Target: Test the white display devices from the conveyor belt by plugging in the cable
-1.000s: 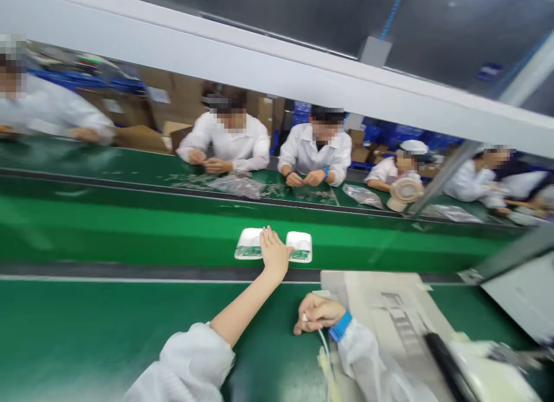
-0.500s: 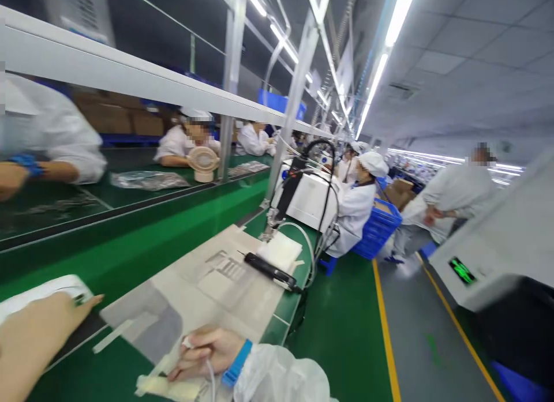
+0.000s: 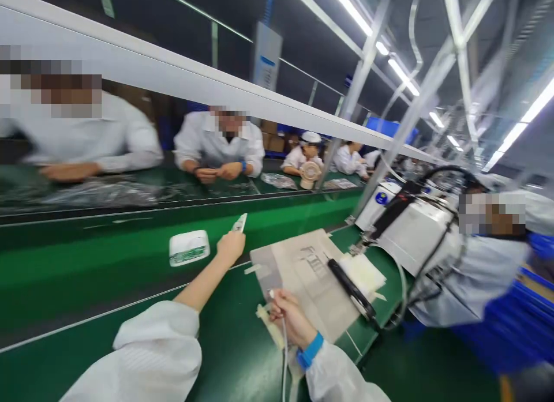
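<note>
My left hand [image 3: 231, 247] reaches over the belt edge, its fingers closed on a flat white piece [image 3: 239, 222] with greyish-green marks; the hand covers its lower part. Left of it, on the green belt [image 3: 130, 240], lies a white plastic housing [image 3: 189, 237] with a green circuit board showing. My right hand [image 3: 292, 318], wearing a blue wristband, is closed around a white cable [image 3: 284, 361] near its small plug end, above the taped paper sheet [image 3: 298, 263]. The cable hangs down toward the bench front. A black pen-shaped electric screwdriver [image 3: 350, 288] lies on the sheet's right side.
A yellowish-white pad [image 3: 363, 273] lies beside the screwdriver. Behind it stand a white machine [image 3: 411, 232] with black hoses and slanted metal posts [image 3: 407, 113]. Co-workers in white coats sit across the belt and at right. A small beige fan [image 3: 310, 174] stands on the far bench.
The view has swung left and taken in more of the bench. My left hand now reaches forward with the flat white piece. My right hand still grips the cable over the sheet's near edge.
</note>
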Available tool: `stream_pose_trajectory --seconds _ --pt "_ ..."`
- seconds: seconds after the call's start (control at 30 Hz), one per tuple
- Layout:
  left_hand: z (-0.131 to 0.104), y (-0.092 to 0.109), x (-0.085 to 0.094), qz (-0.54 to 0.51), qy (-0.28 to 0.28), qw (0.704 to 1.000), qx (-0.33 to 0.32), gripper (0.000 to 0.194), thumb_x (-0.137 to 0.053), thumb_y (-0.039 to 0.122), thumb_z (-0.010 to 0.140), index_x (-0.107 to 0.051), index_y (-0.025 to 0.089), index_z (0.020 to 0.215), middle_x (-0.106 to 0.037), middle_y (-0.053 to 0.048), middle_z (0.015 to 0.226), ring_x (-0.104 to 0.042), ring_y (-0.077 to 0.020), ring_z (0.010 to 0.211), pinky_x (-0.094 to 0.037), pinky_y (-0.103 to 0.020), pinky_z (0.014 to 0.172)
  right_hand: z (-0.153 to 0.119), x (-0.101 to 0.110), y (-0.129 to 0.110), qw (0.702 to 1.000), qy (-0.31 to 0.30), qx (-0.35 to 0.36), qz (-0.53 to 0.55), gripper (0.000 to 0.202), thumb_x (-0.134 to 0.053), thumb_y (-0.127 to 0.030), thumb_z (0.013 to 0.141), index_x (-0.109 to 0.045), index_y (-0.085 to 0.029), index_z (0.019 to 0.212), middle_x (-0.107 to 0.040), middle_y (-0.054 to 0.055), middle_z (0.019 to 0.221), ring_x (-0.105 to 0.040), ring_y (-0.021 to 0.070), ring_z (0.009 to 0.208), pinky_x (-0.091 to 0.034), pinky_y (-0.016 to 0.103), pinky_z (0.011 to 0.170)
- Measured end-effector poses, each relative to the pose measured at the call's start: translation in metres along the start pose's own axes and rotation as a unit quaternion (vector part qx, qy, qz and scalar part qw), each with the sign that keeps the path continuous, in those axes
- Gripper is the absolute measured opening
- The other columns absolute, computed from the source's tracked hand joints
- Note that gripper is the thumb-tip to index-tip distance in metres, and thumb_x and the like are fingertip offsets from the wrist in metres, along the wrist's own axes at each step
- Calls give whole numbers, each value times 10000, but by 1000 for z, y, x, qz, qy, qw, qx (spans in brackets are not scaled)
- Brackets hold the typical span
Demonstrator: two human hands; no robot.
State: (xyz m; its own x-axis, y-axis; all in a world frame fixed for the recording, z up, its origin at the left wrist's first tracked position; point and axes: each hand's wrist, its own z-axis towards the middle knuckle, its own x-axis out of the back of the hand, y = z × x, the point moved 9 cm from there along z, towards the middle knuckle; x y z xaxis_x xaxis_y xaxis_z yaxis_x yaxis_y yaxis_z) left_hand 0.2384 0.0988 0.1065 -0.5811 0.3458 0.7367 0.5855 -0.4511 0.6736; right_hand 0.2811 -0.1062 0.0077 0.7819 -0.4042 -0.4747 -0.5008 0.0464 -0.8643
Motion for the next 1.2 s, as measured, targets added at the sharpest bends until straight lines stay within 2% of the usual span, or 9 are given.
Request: stream_pose_trajectory --seconds 0.1,0.2,0.23,0.3,0.37,0.53,0.67,0.93,1.2 --pt "-15 -38 21 -128 26 989 72 290 -394 255 895 -567 51 1006 -652 -121 892 -625 -186 797 -496 -349 734 13 -16 -8 1000 -7 25 -14 214 -586 -389 753 -517 -188 724 -292 -91 511 -208 61 441 -270 171 447" --pt "-52 -68 36 -273 13 960 66 333 -328 229 910 -527 65 1121 -656 -148 967 -638 -200 835 -511 -327 735 38 -38 -14 997 0 51 -60 265 -608 -409 736 -481 -182 683 -304 -87 505 -205 61 434 -234 176 397" --pt "-68 -74 35 -362 -20 931 51 350 -339 264 909 -516 72 1142 -638 -157 1021 -629 -213 878 -506 -343 767 47 -50 -14 995 -7 56 -77 266 -612 -413 733 -492 -178 699 -310 -84 507 -210 60 430 -219 176 383" --pt "-100 -85 33 -541 -85 836 24 381 -447 318 869 -516 61 1141 -594 -185 1098 -596 -253 962 -471 -393 848 67 -79 -10 992 -36 63 -106 262 -608 -418 737 -519 -171 752 -318 -83 509 -220 57 422 -200 174 365" --pt "-127 -105 36 -652 -93 753 20 409 -599 273 781 -530 48 1116 -585 -200 1106 -573 -282 996 -432 -429 901 82 -112 2 987 -78 68 -124 260 -599 -418 745 -527 -172 786 -327 -85 505 -227 56 416 -199 175 363" --pt "-159 -182 36 -705 57 701 95 388 -692 143 681 -577 67 1044 -629 -163 1043 -591 -267 965 -433 -421 911 94 -157 53 969 -154 68 -179 275 -592 -430 746 -533 -166 796 -358 -85 456 -252 61 399 -181 193 370" --pt "-162 -197 28 -709 65 693 114 395 -686 163 692 -575 50 1054 -622 -179 1047 -587 -278 971 -434 -422 912 86 -161 77 947 -203 63 -241 260 -599 -414 742 -559 -157 746 -345 -73 471 -260 70 414 -170 211 379" --pt "-159 -191 27 -703 54 699 120 426 -697 169 679 -571 57 1070 -607 -191 1072 -583 -291 973 -424 -443 914 88 -154 66 943 -174 87 -271 234 -588 -394 752 -562 -171 687 -418 -48 511 -286 76 430 -213 219 391" --pt "-159 -187 30 -704 50 700 108 423 -680 156 693 -564 55 1086 -599 -193 1085 -577 -291 985 -423 -436 911 88 -155 71 929 -188 81 -308 215 -571 -370 768 -584 -163 714 -484 -23 546 -340 85 450 -252 218 410"
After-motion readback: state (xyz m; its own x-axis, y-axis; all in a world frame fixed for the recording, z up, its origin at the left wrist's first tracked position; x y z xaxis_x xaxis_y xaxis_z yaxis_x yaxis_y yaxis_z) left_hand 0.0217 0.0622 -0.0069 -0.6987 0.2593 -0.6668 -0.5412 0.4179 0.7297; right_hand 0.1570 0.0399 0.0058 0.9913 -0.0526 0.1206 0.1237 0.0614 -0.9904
